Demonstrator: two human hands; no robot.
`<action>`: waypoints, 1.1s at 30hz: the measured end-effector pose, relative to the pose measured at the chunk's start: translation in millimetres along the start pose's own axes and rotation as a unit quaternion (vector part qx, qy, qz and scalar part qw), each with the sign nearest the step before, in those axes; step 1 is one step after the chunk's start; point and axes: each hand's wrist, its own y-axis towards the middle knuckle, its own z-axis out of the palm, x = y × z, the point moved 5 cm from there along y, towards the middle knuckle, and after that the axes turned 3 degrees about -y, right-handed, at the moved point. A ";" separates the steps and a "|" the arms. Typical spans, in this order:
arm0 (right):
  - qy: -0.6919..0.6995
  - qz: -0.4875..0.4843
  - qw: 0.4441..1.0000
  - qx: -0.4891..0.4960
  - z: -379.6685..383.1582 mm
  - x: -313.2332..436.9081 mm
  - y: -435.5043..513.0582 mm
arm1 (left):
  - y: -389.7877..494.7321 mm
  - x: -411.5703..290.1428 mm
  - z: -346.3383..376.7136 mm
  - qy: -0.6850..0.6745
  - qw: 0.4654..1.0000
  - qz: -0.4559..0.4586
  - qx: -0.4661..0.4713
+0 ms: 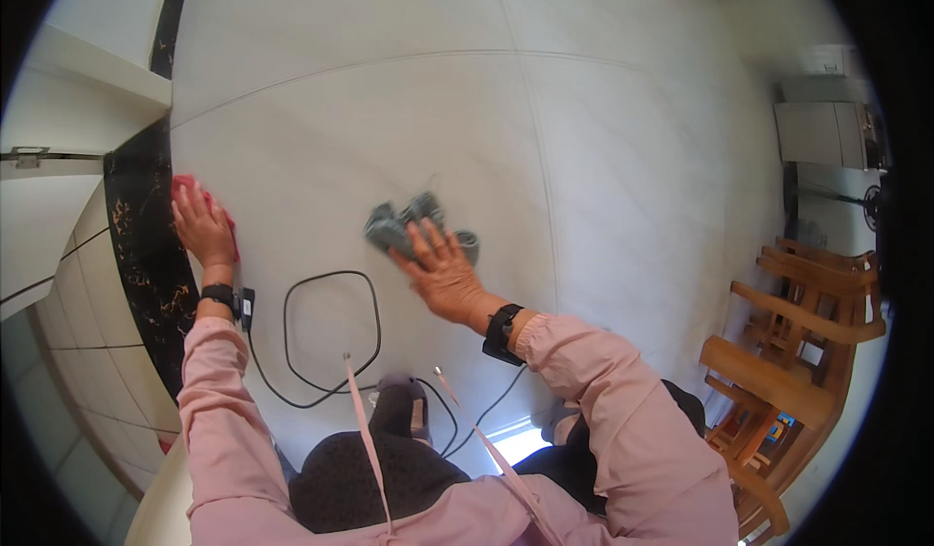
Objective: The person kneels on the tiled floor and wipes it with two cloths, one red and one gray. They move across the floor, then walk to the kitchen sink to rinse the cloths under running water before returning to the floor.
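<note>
My left hand (200, 225) lies flat over a red cloth (232, 233) at the left edge of the pale floor, beside a black stone border strip. Most of that cloth is hidden under the palm and fingers. With fingers spread, my right hand (446, 272) presses on a crumpled grey-green cloth (398, 228) on the floor tiles. The cloth bunches up ahead of the fingers and looks slightly blurred. Black straps circle both wrists, and a black cable (332, 274) loops on the floor between my arms.
Black stone with gold veining (139, 239) borders the floor on the left, by a white door or panel (51, 210). Wooden chairs (795, 371) stand at the right. A white cabinet (817, 133) is farther off. My shoe (401, 393) is near the cable.
</note>
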 end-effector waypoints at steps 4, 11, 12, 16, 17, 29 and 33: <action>-0.006 -0.198 0.979 0.051 -8.5 -13.9 -38.8 | -48.1 -80.1 -33.0 -0.086 0.995 0.034 0.046; -0.098 -0.165 0.980 0.050 -45.0 -136.8 -110.2 | -68.6 -242.9 -62.0 -0.179 0.955 0.199 0.132; -0.101 -0.134 0.985 0.047 -50.8 -156.2 -128.2 | -70.2 -267.9 -68.3 -0.198 0.939 0.241 0.141; -0.083 -0.027 0.996 0.021 -64.4 -224.4 -185.4 | -69.2 -346.0 -89.7 -0.234 0.864 0.375 0.241; -0.086 0.001 0.996 -0.006 -68.8 -239.2 -198.6 | -68.5 -363.7 -94.6 -0.237 0.845 0.398 0.269; -0.109 0.124 0.964 -0.207 -95.1 -371.6 -230.8 | -97.1 -504.5 -112.0 -0.213 0.875 0.360 0.243; -0.125 0.181 0.945 -0.242 -108.1 -445.1 -237.7 | -112.2 -517.8 -110.1 -0.186 0.932 0.257 0.177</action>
